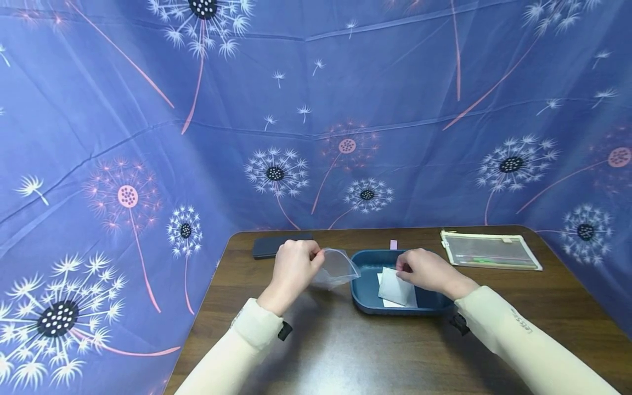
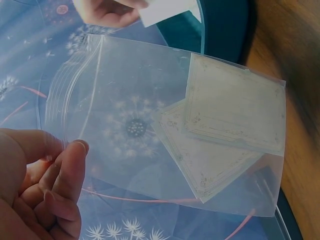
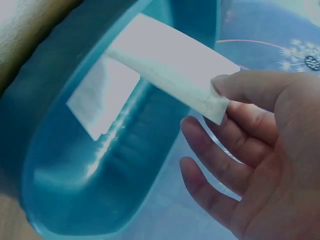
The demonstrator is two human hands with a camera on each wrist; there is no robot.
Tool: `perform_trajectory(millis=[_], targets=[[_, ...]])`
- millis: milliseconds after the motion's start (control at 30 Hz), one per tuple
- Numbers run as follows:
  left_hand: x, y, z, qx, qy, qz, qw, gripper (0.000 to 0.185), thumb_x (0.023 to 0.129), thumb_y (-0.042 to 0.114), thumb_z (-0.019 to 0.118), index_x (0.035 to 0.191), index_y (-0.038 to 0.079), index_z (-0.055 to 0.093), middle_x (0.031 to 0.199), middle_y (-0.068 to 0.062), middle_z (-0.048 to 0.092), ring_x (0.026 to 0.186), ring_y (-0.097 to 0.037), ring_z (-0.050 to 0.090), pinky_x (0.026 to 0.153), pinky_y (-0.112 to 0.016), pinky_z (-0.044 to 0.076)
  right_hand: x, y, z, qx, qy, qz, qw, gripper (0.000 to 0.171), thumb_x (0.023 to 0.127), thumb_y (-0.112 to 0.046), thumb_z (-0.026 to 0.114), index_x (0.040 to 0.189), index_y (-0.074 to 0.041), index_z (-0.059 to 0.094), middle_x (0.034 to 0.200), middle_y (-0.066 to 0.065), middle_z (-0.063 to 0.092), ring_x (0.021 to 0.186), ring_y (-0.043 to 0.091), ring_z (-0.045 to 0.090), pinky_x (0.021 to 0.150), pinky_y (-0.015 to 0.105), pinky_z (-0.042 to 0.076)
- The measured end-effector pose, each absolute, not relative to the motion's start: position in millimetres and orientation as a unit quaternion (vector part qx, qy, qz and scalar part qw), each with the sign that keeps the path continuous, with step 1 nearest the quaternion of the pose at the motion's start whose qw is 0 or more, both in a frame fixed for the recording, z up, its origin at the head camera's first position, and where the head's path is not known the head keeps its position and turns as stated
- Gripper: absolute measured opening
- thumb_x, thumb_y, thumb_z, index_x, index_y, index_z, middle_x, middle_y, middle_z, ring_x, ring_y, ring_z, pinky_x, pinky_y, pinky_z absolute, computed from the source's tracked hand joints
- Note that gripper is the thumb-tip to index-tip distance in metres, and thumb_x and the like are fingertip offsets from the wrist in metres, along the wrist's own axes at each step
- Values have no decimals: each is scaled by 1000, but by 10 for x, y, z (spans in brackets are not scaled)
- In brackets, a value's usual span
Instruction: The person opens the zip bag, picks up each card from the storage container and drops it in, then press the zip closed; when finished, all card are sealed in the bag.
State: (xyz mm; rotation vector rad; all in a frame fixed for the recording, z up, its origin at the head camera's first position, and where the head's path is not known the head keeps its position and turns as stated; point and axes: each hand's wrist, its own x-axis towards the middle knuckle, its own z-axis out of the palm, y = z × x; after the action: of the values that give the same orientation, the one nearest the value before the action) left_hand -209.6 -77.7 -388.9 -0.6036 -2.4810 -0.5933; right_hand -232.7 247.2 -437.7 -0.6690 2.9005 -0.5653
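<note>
Between thumb and fingertips, my left hand (image 1: 296, 267) pinches a clear zip bag (image 2: 135, 100) near its zip edge. Inside the bag, at its far end, lie two pale square note papers (image 2: 235, 102) with a printed border, overlapping each other. A white paper (image 3: 170, 57) is pinched by one edge in my right hand (image 1: 428, 270), over the blue tray (image 1: 362, 293). Below it, another white paper (image 3: 102, 95) lies in the tray. The bag's right corner overlaps the tray's left rim in the head view.
A dark flat case (image 1: 269, 247) lies at the back left of the wooden table (image 1: 340, 351). At the back right is a mesh zip pouch (image 1: 494, 250) with something green inside. A small pink tab (image 1: 393, 244) shows behind the tray. Patterned blue cloth (image 1: 395, 109) hangs behind the table.
</note>
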Motion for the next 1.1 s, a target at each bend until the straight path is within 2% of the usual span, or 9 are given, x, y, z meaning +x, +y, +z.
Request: perform_trajectory(millis=[100, 400, 567, 733, 900, 1100], targets=[[-2092, -785, -3890, -221, -915, -220, 255, 23, 88, 14, 80, 67, 20, 73, 53, 14, 55, 47, -4, 46, 51, -28, 41, -2286, 2461, -4299, -235, 953, -190, 24, 16, 94, -15, 76, 81, -18, 68, 72, -9, 57, 63, 10, 50, 58, 31, 42], [-2095, -792, -3886, -223, -915, -216, 258, 24, 87, 13, 80, 65, 20, 72, 51, 14, 52, 46, -3, 43, 50, -27, 38, -2162, 2364, -4001, -260, 927, -220, -155, 12, 90, -13, 72, 83, -21, 66, 85, -9, 62, 73, 11, 55, 66, 35, 48], [-2091, -793, -3883, -221, -915, -219, 255, 26, 88, 13, 80, 65, 20, 70, 51, 14, 51, 45, -3, 42, 49, -27, 37, -2095, 2257, -3798, -278, 901, -243, -228, 15, 90, -12, 69, 84, -24, 63, 85, -14, 58, 76, 7, 54, 68, 34, 49], [-2087, -790, -3881, -220, -915, -226, 252, 24, 88, 13, 80, 66, 20, 72, 52, 13, 54, 45, -3, 43, 48, -26, 37, -2016, 2110, -3628, -314, 869, -268, -272, 16, 92, -12, 68, 86, -25, 60, 85, -16, 55, 74, 5, 49, 64, 28, 44], [-2092, -785, -3880, -220, -913, -229, 254, 24, 88, 12, 80, 67, 19, 72, 53, 13, 55, 45, -3, 43, 47, -26, 37, -1951, 1952, -3545, -352, 832, -311, -295, 16, 93, -10, 65, 86, -23, 59, 87, -15, 57, 77, 7, 51, 68, 22, 41], [-2093, -779, -3869, -221, -913, -239, 248, 27, 89, 11, 79, 65, 19, 69, 51, 12, 52, 44, -3, 41, 46, -25, 34, -1917, 1797, -3606, -374, 818, -328, -289, 18, 91, -5, 69, 88, -22, 61, 90, -15, 60, 84, 8, 58, 73, 30, 51]])
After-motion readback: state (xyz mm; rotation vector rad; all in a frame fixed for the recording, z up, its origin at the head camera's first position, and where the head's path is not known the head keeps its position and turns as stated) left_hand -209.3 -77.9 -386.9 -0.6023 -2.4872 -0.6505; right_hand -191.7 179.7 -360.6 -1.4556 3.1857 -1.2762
